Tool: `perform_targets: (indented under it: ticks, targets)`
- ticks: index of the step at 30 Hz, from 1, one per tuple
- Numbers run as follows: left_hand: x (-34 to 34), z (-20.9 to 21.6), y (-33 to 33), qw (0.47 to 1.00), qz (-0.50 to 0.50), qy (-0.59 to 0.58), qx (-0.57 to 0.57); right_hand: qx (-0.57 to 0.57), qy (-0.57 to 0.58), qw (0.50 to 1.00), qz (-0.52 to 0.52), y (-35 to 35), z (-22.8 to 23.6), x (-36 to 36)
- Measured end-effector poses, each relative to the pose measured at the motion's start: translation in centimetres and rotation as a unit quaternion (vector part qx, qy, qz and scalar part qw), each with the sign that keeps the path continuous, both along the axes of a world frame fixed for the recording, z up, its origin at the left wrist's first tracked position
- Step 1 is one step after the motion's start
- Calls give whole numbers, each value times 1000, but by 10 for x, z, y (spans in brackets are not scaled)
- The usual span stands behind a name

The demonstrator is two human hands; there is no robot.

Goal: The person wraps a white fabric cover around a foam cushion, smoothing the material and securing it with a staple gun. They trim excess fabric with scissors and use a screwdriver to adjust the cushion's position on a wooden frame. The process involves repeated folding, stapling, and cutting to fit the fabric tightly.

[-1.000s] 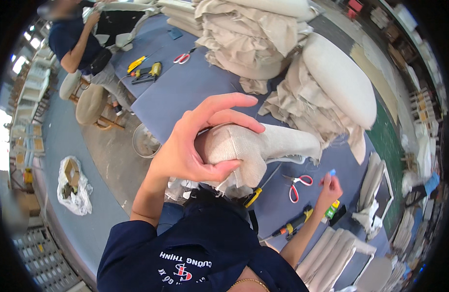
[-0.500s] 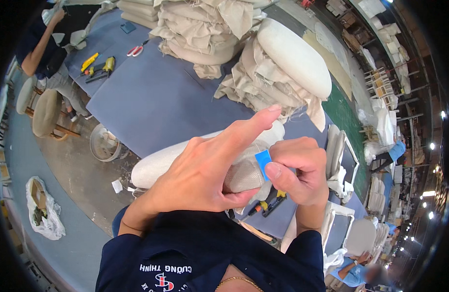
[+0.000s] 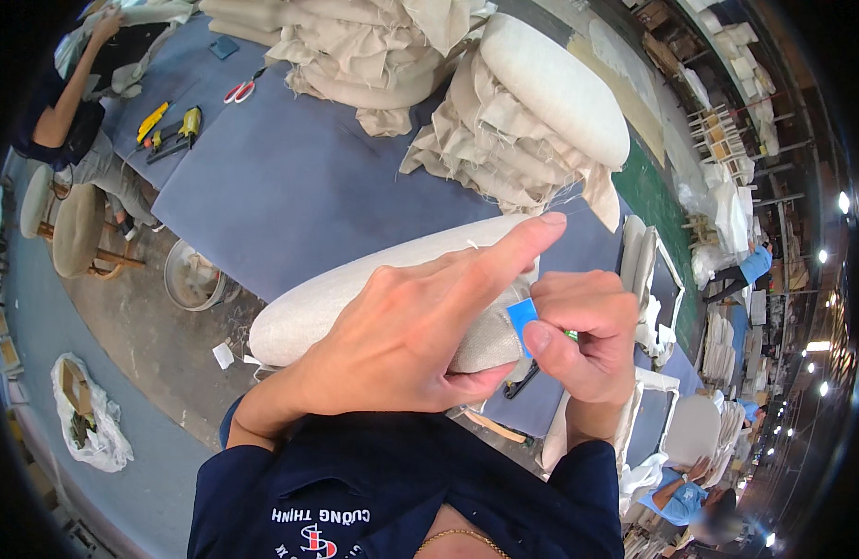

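Gripping the cushion (image 3: 304,317) near its right end, the left hand (image 3: 415,321) lies across the cream cover with the thumb low and the index finger stretched out high, so the digits stand apart with the padded end caught between them; the other fingers are hidden. That wide spread presumably steadies the soft bulk and leaves a patch of cloth bare in the gap, turned toward the other hand. The cushion sits close before the person's chest, above the near side of the table (image 3: 262,168), its long body slanting out to the left, perhaps so that the end being held is easy to see and reach. The right hand (image 3: 586,331) has its thumb and bent index finger clamped together on a small flat blue piece (image 3: 522,321), with the rest of the fingers curled in. Such a short pinch likely gives good control while the free edge faces the cloth; whether it touches, I cannot tell. The scissors (image 3: 241,91) and the staple gun (image 3: 187,129) lie on the far part of the table, well apart from both hands, which seems to leave the near side free for handling the cushion.
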State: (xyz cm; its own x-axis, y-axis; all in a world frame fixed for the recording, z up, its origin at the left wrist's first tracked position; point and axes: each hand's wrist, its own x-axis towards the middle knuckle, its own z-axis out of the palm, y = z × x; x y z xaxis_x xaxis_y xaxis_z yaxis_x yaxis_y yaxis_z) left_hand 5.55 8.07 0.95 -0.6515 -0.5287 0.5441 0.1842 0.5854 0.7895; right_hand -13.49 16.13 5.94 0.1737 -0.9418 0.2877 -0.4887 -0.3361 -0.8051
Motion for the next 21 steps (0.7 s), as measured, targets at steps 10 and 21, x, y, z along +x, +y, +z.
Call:
perform_targets:
  ticks: [10, 21]
  targets:
    - [20, 14, -67, 993, -23, -83, 82, 8, -217, 928, -302, -14, -79, -59]
    - [57, -13, -180, 997, 33, -8, 67, 110, 99, 806, -573, 125, -486, -186]
